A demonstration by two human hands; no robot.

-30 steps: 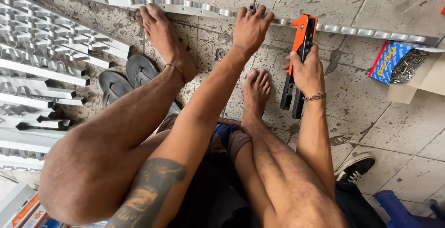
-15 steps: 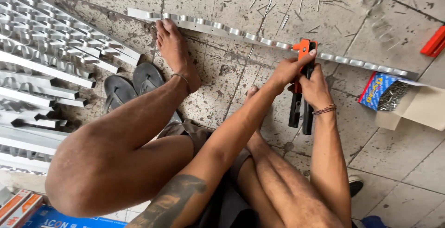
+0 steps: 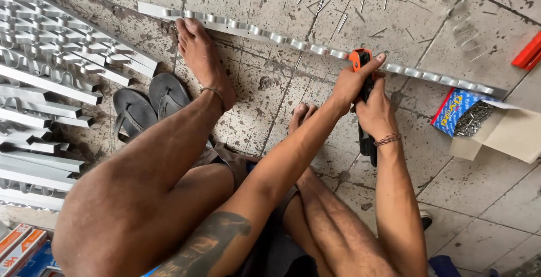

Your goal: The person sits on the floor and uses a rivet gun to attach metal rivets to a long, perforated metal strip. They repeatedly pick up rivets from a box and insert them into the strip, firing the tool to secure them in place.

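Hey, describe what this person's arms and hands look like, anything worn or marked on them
Both arms are bare, with no sleeves and no gloves. The left hand wears nothing; that forearm carries a dark tattoo near the elbow. The right hand has a thin braided bracelet around the wrist. No rings or watch show.

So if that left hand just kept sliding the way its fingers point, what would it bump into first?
The left hand grips the orange-headed riveting tool, its fingers pointing up and rightward. Going straight on, it would probably first meet the long silver metal strip lying on the floor, though depth is unclear.
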